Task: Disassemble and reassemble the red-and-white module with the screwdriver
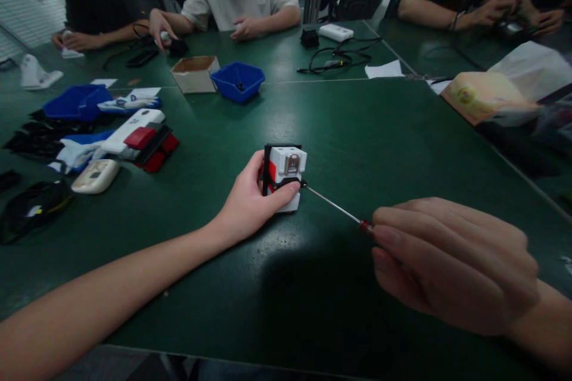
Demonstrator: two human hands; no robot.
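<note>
In the middle of the head view, my left hand (pixel 254 190) is closed around a small white, red and black device (pixel 288 164) with a metal clip on its face. My thumb lies across its front, over a black strip. My right hand (pixel 451 262) grips the dark red handle of a screwdriver (pixel 334 202), most of which my fingers hide. The screwdriver's thin shaft slants up and left. Its tip meets the right side of the device, close to a small black part beside my thumb.
A blue bin (pixel 239 80) and an open cardboard box (pixel 195 74) stand beyond the device. At left lie gloves (pixel 129 103), red-and-black parts (pixel 152 143), a cream device (pixel 96 176) and coiled cable (pixel 38 208). A plastic-wrapped package (pixel 491 95) lies at right. Several people sit across the green table (pixel 357 125).
</note>
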